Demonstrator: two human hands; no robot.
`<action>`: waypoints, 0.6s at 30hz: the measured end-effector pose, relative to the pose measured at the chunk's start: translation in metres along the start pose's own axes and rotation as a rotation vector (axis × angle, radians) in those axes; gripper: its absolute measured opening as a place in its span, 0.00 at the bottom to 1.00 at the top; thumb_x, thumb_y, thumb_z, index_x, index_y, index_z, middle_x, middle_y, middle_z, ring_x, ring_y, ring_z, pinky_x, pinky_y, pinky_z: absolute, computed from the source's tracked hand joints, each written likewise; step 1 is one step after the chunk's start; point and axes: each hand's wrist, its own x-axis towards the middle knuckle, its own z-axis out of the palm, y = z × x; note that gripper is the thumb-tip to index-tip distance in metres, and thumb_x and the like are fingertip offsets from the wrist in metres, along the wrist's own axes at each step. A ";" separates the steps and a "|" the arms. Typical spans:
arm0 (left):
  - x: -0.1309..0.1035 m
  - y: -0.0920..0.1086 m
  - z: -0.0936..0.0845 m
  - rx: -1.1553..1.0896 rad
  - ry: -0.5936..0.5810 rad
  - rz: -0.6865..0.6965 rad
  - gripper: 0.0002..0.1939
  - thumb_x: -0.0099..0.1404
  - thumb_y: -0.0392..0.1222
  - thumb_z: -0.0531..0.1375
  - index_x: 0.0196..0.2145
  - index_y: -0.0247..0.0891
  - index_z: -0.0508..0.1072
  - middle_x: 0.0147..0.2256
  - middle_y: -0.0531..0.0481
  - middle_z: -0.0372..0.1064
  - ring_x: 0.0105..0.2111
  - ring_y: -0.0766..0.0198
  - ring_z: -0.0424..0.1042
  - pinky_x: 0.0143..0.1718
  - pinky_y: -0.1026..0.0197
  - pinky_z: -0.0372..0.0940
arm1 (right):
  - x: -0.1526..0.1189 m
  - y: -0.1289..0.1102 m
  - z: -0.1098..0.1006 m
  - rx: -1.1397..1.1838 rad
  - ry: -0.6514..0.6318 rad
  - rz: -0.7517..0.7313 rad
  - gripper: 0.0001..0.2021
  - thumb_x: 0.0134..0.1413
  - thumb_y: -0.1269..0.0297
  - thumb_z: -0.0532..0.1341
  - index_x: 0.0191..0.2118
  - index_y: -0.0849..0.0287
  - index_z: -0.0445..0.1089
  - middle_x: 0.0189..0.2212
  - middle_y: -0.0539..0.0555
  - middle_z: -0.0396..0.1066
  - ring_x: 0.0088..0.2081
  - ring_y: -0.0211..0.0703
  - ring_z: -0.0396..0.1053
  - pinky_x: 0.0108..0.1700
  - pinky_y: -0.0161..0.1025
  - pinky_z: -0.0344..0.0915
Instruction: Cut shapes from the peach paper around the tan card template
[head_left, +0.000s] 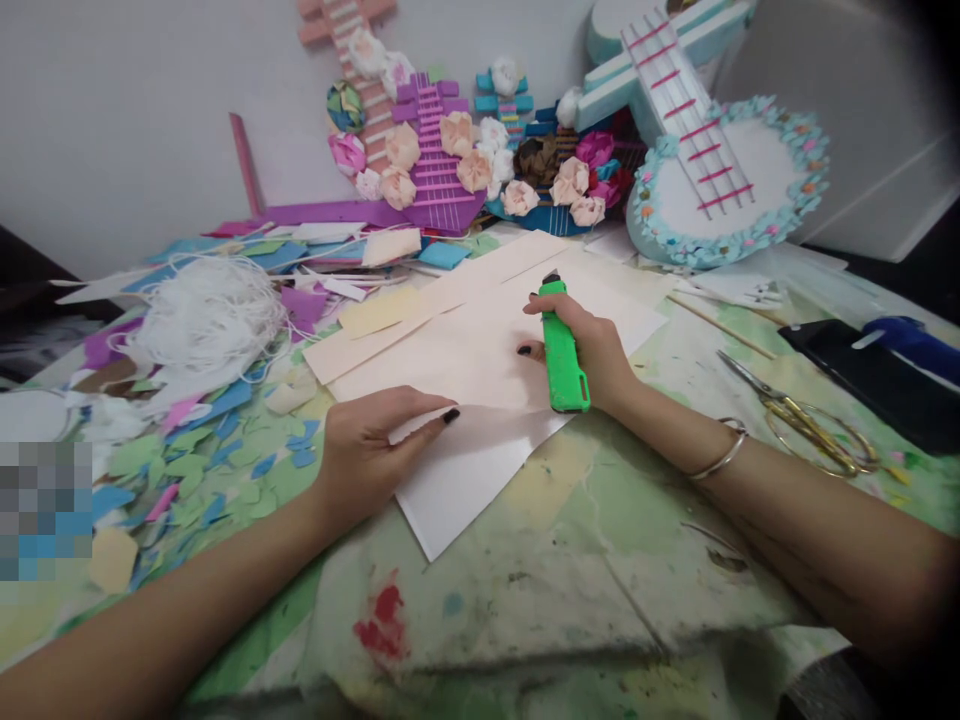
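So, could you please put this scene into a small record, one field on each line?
Left hand: pinching the pale paper
Right hand: holding a green cutter, blade end pointing away from the person
Left of paper: tangle of white string, paper scraps
Right of paper: gold-handled scissors
Behind paper: purple guitar-shaped piece, blue-and-white guitar-shaped piece

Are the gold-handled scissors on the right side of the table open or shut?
Shut: the scissors' blades lie together, tapering to one narrow tip.
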 end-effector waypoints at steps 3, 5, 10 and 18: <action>0.001 -0.002 0.000 0.021 0.048 -0.022 0.05 0.61 0.35 0.63 0.34 0.44 0.77 0.30 0.56 0.77 0.29 0.66 0.74 0.32 0.67 0.67 | 0.000 0.000 0.000 -0.011 0.018 -0.026 0.15 0.52 0.56 0.64 0.44 0.56 0.67 0.37 0.54 0.73 0.38 0.48 0.71 0.44 0.45 0.66; 0.003 -0.002 0.000 0.017 0.070 -0.035 0.04 0.61 0.36 0.63 0.33 0.45 0.78 0.30 0.57 0.77 0.29 0.66 0.75 0.32 0.66 0.68 | 0.001 0.000 0.001 -0.010 0.040 -0.031 0.15 0.52 0.57 0.64 0.44 0.57 0.67 0.39 0.56 0.73 0.40 0.49 0.71 0.44 0.45 0.66; 0.006 0.000 0.001 -0.018 0.111 -0.089 0.04 0.61 0.37 0.63 0.32 0.45 0.78 0.30 0.57 0.77 0.29 0.66 0.74 0.31 0.66 0.69 | 0.001 -0.002 0.001 -0.081 0.122 -0.014 0.16 0.53 0.56 0.64 0.45 0.56 0.67 0.43 0.59 0.72 0.45 0.53 0.70 0.51 0.51 0.63; 0.007 -0.001 0.004 -0.210 0.238 -0.398 0.02 0.58 0.42 0.66 0.29 0.45 0.80 0.27 0.55 0.76 0.29 0.61 0.75 0.31 0.63 0.70 | -0.001 -0.017 -0.004 -0.062 0.210 -0.082 0.16 0.56 0.53 0.61 0.46 0.54 0.65 0.51 0.59 0.70 0.52 0.55 0.65 0.56 0.54 0.58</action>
